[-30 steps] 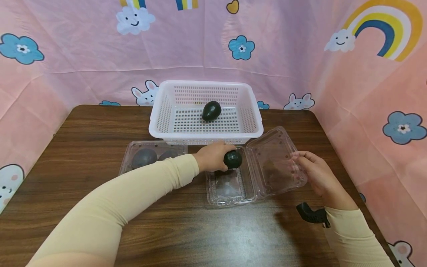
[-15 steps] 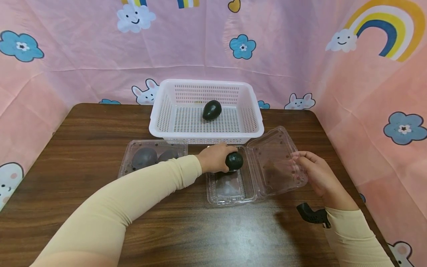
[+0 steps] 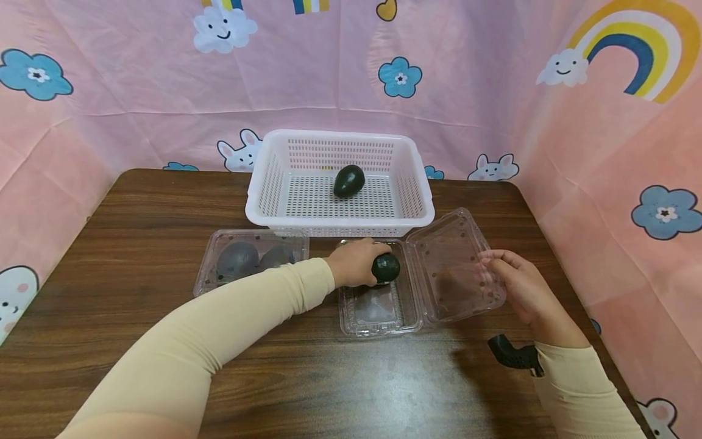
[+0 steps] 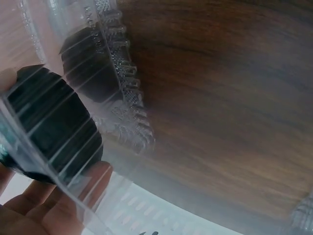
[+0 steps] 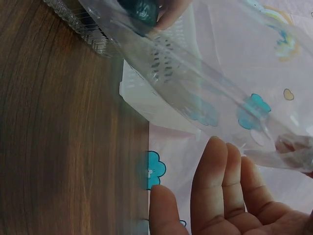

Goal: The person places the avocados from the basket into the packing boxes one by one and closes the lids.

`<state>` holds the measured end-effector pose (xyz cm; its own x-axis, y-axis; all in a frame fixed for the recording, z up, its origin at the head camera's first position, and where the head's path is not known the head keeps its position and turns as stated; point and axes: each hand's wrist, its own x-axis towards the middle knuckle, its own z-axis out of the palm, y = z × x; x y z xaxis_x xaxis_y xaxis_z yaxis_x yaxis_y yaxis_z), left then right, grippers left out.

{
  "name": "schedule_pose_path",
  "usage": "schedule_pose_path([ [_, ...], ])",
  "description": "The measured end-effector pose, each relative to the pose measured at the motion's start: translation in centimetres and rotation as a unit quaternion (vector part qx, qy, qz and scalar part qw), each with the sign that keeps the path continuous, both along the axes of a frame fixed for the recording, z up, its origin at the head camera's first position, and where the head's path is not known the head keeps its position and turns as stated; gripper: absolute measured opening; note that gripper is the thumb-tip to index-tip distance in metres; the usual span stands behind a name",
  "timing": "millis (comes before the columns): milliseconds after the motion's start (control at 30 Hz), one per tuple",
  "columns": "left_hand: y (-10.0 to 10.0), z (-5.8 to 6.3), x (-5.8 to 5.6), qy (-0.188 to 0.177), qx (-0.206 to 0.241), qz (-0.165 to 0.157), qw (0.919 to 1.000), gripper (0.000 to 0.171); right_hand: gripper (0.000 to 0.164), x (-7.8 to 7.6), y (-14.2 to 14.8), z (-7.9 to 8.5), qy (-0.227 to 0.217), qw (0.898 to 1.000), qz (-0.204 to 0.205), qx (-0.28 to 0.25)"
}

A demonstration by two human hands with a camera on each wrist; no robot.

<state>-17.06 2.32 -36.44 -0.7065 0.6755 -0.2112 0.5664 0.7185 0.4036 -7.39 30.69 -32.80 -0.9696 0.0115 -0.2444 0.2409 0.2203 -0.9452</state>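
Observation:
In the head view, my left hand [image 3: 358, 262] grips a dark green avocado [image 3: 386, 268] over the open clear plastic clamshell box [image 3: 374, 332]. The left wrist view shows this avocado [image 4: 56, 127] through striped clear plastic, with fingertips [image 4: 100, 171] against its end. My right hand [image 3: 521, 286] pinches the outer edge of the box's lid [image 3: 450, 274], which is swung out to the right. From the right wrist, the lid [image 5: 195, 83] appears tilted, with that hand's fingers [image 5: 208, 181] at its edge.
Behind the box stands a white slotted basket [image 3: 340, 222] with one avocado [image 3: 348, 181] in it. To the left, another clear box [image 3: 205, 277] holds two dark fruits, partly behind the left forearm. The wooden table [image 3: 340, 390] meets a patterned pink cloth [image 3: 466, 110] at its back and sides.
My left hand and the avocado have shifted slightly to the right and nearer over the box. The right hand keeps its pinch on the lid, almost still.

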Motion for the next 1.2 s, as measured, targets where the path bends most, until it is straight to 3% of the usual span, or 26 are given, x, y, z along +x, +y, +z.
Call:
schedule_pose_path([
  [467,0.06,-0.22,0.28,-0.008,0.004,0.004,1.0,0.063,0.029,0.06,-0.15,-0.13,-0.008,1.0,-0.01,-0.005],
  [1200,-0.09,-0.74,0.46,0.001,0.01,0.008,0.9999,0.068,0.018,0.25,-0.26,-0.16,0.001,0.999,-0.012,-0.03],
])
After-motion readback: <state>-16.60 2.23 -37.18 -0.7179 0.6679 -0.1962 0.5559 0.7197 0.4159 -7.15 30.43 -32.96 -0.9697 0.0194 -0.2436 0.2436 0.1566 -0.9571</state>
